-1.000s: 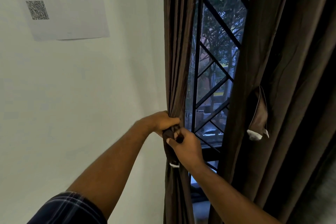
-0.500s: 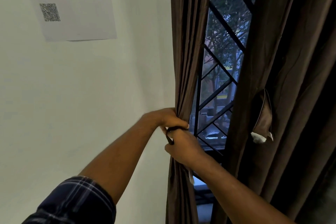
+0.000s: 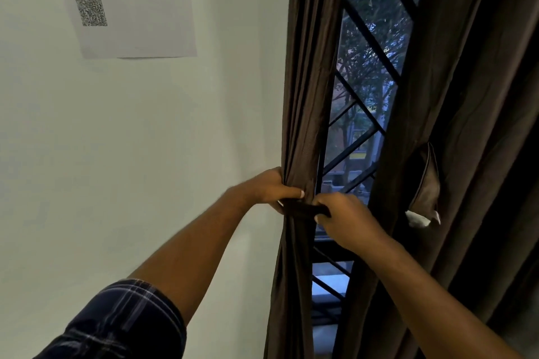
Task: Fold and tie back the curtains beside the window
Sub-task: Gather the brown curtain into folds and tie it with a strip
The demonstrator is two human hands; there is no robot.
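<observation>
The left hand (image 3: 269, 188) clenches the gathered left curtain (image 3: 306, 96) at the left edge of the window (image 3: 367, 113). The right hand (image 3: 345, 220) pinches the dark tie band (image 3: 300, 208) lying across the bundle.

Keep the folds compressed and draw the band taut and level, as slack would likely let pleats slip. The window's bars (image 3: 372, 42) sit close behind the right knuckles.

Right of the window, the right curtain (image 3: 472, 96) hangs loose, its own band (image 3: 425, 183) dangling. A printed sheet (image 3: 131, 8) is fixed to the wall left of the window.
</observation>
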